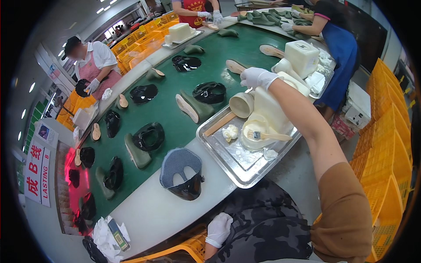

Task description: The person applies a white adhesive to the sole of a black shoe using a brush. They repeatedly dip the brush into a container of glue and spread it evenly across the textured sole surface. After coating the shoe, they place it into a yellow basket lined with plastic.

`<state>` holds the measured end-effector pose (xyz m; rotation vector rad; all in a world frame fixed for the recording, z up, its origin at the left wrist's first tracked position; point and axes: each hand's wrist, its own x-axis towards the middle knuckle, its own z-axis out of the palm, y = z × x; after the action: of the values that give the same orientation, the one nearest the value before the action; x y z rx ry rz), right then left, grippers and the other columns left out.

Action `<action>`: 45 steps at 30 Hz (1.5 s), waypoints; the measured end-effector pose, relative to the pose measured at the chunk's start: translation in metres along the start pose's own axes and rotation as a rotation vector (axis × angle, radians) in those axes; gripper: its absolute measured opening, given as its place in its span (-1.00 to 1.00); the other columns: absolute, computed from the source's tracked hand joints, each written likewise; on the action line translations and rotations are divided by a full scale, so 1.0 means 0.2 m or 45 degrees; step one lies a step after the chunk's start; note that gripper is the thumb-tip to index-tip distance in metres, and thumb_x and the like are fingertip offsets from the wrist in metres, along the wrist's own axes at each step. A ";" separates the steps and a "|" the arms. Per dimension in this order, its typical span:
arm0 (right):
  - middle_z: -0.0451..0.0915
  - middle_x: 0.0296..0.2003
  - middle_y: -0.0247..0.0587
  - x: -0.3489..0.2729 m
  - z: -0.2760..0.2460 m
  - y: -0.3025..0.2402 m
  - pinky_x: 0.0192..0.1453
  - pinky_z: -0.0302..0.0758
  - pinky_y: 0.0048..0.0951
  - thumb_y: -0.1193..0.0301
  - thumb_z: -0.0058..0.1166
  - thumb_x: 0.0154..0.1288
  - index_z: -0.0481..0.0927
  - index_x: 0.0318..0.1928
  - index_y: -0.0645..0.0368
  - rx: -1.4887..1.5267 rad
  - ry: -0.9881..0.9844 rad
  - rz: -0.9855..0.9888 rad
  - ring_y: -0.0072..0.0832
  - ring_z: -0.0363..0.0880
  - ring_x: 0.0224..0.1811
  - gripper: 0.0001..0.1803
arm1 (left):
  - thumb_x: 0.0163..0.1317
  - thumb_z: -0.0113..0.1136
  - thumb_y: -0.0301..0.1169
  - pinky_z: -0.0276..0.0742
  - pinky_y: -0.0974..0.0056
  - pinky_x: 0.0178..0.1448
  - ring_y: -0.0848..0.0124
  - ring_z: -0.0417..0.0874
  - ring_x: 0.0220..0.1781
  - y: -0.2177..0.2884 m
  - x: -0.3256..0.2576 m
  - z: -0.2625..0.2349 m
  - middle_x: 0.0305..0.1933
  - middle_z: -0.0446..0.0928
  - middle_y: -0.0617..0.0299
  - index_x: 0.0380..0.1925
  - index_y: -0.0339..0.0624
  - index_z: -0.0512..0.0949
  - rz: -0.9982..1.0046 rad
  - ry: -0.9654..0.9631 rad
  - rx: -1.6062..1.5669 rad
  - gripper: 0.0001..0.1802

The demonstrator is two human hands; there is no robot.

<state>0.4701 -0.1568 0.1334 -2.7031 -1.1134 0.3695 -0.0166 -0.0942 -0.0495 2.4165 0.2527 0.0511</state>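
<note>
My right hand, in a white glove, stretches over the green belt. Its fingers are closed around the near end of a shoe last with a tan insole; the rest of that last is partly covered by the hand. My left hand, also gloved, lies by my lap with its fingers curled in and nothing showing in them. Closest to it on the white ledge is a shoe upper with grey mesh lining and a glossy black part.
A metal tray holds a brush, a cream cup and a white container. Green lasts and black uppers are spread along the belt. Yellow crates stand at right. Co-workers are across the belt and beyond the tray.
</note>
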 end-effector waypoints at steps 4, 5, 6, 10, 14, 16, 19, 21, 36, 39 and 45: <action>0.62 -0.43 -0.20 0.01 0.00 0.01 -0.14 0.46 -0.32 0.23 -0.02 0.15 0.60 -0.22 0.16 -0.025 -0.009 0.007 -0.30 0.60 -0.31 -0.70 | 0.08 0.14 -0.40 0.44 0.16 -0.23 0.14 0.52 -0.29 0.01 0.00 -0.03 -0.40 0.47 0.15 -0.44 -0.14 0.44 0.011 -0.043 -0.112 -0.90; 0.62 -0.42 -0.19 0.01 0.00 0.02 -0.13 0.46 -0.32 0.23 -0.01 0.15 0.60 -0.21 0.15 -0.022 -0.009 0.011 -0.30 0.60 -0.30 -0.70 | 0.07 0.15 -0.41 0.44 0.16 -0.23 0.14 0.52 -0.29 0.01 0.00 -0.04 -0.40 0.47 0.15 -0.44 -0.14 0.44 0.015 -0.055 -0.117 -0.90; 0.62 -0.41 -0.19 0.02 0.01 0.02 -0.13 0.46 -0.32 0.23 -0.01 0.15 0.60 -0.21 0.15 -0.020 -0.008 0.016 -0.29 0.60 -0.30 -0.70 | 0.06 0.15 -0.41 0.43 0.15 -0.23 0.14 0.52 -0.29 0.02 0.00 -0.04 -0.40 0.47 0.15 -0.44 -0.14 0.43 0.020 -0.067 -0.122 -0.89; 0.62 -0.38 -0.19 0.01 0.01 0.01 -0.12 0.46 -0.31 0.22 0.00 0.16 0.60 -0.19 0.13 -0.038 0.009 0.026 -0.28 0.59 -0.28 -0.69 | 0.06 0.16 -0.41 0.43 0.15 -0.23 0.14 0.52 -0.29 0.01 0.00 -0.04 -0.40 0.46 0.15 -0.43 -0.14 0.42 0.031 -0.057 -0.111 -0.88; 0.62 -0.38 -0.19 0.03 0.01 0.02 -0.12 0.46 -0.31 0.22 0.00 0.17 0.60 -0.20 0.12 -0.025 0.006 0.031 -0.29 0.60 -0.27 -0.70 | 0.05 0.16 -0.42 0.43 0.15 -0.24 0.13 0.51 -0.30 0.01 -0.01 -0.04 -0.40 0.45 0.14 -0.44 -0.14 0.41 0.034 -0.032 -0.121 -0.87; 0.62 -0.38 -0.20 0.02 0.01 0.02 -0.12 0.45 -0.31 0.22 0.01 0.17 0.61 -0.20 0.12 -0.015 0.012 0.038 -0.29 0.60 -0.28 -0.71 | 0.05 0.17 -0.43 0.43 0.16 -0.23 0.13 0.51 -0.29 0.02 -0.01 -0.04 -0.39 0.45 0.14 -0.43 -0.15 0.40 0.022 -0.032 -0.127 -0.86; 0.62 -0.39 -0.21 0.02 0.02 0.02 -0.12 0.45 -0.31 0.23 0.01 0.17 0.61 -0.20 0.12 -0.016 0.034 0.032 -0.30 0.60 -0.28 -0.71 | 0.05 0.17 -0.45 0.44 0.19 -0.19 0.12 0.52 -0.28 0.02 -0.01 -0.04 -0.38 0.47 0.13 -0.42 -0.16 0.39 -0.004 -0.042 -0.130 -0.85; 0.62 -0.39 -0.22 0.03 0.02 0.03 -0.12 0.45 -0.31 0.23 0.01 0.17 0.60 -0.20 0.12 -0.017 0.010 0.028 -0.30 0.60 -0.29 -0.71 | 0.05 0.17 -0.45 0.44 0.19 -0.19 0.12 0.52 -0.29 0.02 -0.01 -0.04 -0.38 0.47 0.13 -0.42 -0.17 0.39 -0.010 -0.040 -0.134 -0.85; 0.63 -0.35 -0.18 0.04 0.02 0.03 -0.12 0.46 -0.30 0.23 0.02 0.18 0.59 -0.16 0.12 -0.035 -0.005 0.046 -0.27 0.60 -0.25 -0.70 | 0.04 0.17 -0.51 0.43 0.19 -0.23 0.12 0.53 -0.35 0.01 0.00 -0.06 -0.45 0.48 0.09 -0.47 -0.22 0.42 -0.085 0.124 -0.211 -0.89; 0.63 -0.36 -0.17 0.05 0.02 0.04 -0.11 0.46 -0.28 0.22 0.02 0.16 0.60 -0.16 0.11 -0.026 -0.002 0.044 -0.26 0.60 -0.25 -0.69 | 0.05 0.16 -0.49 0.44 0.21 -0.22 0.12 0.54 -0.33 0.00 -0.01 -0.05 -0.42 0.50 0.09 -0.44 -0.21 0.45 -0.071 0.092 -0.240 -0.91; 0.63 -0.38 -0.15 0.05 0.01 0.02 -0.13 0.46 -0.28 0.22 0.01 0.17 0.61 -0.20 0.13 -0.058 0.004 0.006 -0.25 0.60 -0.27 -0.70 | 0.07 0.16 -0.45 0.47 0.20 -0.17 0.12 0.55 -0.28 0.03 -0.01 -0.06 -0.36 0.53 0.08 -0.39 -0.19 0.52 0.033 0.052 -0.163 -0.90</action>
<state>0.4790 -0.1534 0.1281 -2.7452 -1.1283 0.3451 -0.0187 -0.0903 -0.0367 2.2932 0.2301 0.1248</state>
